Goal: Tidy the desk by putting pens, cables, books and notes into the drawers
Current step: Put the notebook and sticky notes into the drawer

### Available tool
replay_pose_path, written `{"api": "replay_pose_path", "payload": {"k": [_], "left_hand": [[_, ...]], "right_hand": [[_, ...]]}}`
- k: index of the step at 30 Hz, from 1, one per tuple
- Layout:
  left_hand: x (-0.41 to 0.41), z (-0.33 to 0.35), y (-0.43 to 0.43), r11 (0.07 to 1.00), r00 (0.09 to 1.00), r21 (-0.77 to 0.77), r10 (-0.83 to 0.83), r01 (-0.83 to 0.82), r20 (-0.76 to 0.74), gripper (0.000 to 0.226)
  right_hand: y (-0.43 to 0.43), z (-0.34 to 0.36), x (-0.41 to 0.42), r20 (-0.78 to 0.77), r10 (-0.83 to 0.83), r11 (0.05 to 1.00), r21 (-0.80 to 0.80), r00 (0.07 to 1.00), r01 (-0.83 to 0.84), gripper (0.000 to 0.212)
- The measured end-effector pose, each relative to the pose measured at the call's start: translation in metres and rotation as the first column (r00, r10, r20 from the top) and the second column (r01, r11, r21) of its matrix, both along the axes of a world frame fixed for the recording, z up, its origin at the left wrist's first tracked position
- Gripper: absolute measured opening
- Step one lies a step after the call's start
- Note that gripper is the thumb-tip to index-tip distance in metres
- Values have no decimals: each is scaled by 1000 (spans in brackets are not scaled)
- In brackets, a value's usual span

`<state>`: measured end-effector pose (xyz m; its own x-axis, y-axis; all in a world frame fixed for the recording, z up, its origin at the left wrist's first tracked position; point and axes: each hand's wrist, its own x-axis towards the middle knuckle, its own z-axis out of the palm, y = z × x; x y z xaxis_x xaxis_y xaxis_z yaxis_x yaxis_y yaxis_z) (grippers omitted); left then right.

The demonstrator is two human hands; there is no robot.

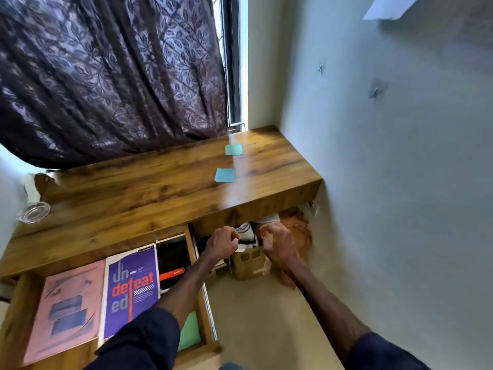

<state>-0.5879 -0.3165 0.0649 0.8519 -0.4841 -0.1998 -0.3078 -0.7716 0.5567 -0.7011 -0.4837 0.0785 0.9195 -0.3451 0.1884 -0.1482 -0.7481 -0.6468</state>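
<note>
Now, the likely step is fetching the two notes left on the surface [149, 193]: the blue note [225, 174] lies beyond the open drawer [204, 340] and to its right, and the green note [233, 149] lies just past it, farther from the drawer again. Reach up over the front edge and slide each note toward you with flat fingertips until a corner lifts, then pinch it. Thin paper will probably not come up from a straight grab. Take both in one trip if you can, and lay them flat on the books [130, 289] in the drawer.

Your left hand [222, 243] hangs just right of the drawer, below the surface's edge, its fingers curled into a loose fist with nothing visible in it. Your right hand [277, 243], farther right of the drawer, has its fingers half curled and apart, touching nothing.
</note>
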Motion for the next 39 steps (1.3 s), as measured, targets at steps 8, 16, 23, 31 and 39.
{"api": "replay_pose_path", "payload": {"k": [8,16,23,31,39], "left_hand": [[39,4,-38,998,997,7,70,-70,20,15],[157,-1,-95,951,947,4,309,-310,90,20],[311,-44,-109,951,948,53,299,-306,110,46],[439,-94,-119,950,987,305,106,-66,-118,107],[481,-115,-120,970,957,213,163,-112,-240,50]], "right_hand": [[-47,7,41,-12,2,1000,6,1000,-2,24],[-98,-19,162,-50,29,999,-16,998,-30,23],[-119,-51,319,-222,87,996,40,971,-80,28],[-147,-73,465,-305,86,991,124,949,-50,30],[-183,-76,574,-394,44,992,124,918,6,25]]}}
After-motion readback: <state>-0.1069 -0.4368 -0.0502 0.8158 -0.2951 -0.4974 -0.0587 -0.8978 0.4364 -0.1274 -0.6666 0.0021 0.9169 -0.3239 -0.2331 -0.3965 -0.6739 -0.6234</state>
